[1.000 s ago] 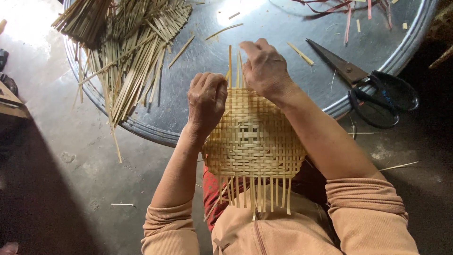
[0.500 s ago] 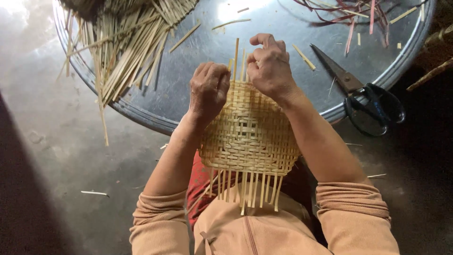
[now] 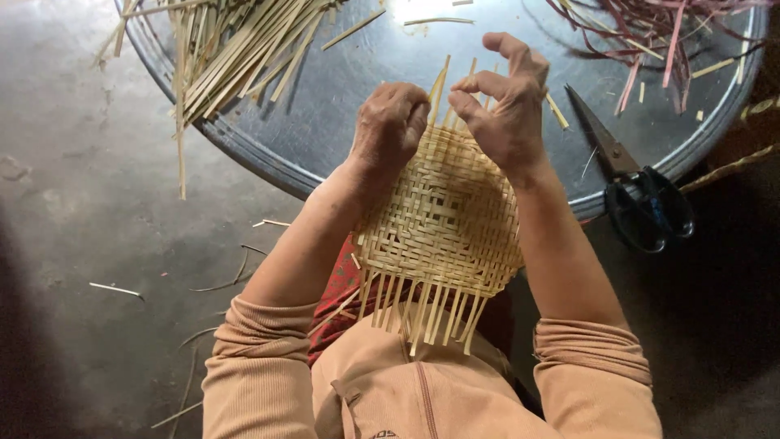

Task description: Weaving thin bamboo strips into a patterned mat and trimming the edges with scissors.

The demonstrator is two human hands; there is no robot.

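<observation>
Both hands work the far edge of a woven bamboo mat (image 3: pixel 443 215) held over the lap: left hand (image 3: pixel 390 123) clenched on it, right hand (image 3: pixel 504 106) pinching upright strips (image 3: pixel 443 81), scissors (image 3: pixel 638 191) lying on the round metal tabletop (image 3: pixel 325 122).

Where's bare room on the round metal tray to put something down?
Free: the dark patch of the tray between the pale strip pile and the left hand; a smaller patch between the right hand and the scissors. Crowded: top left under the strips, top right under the reddish strips, and the near rim under the woven mat.
</observation>
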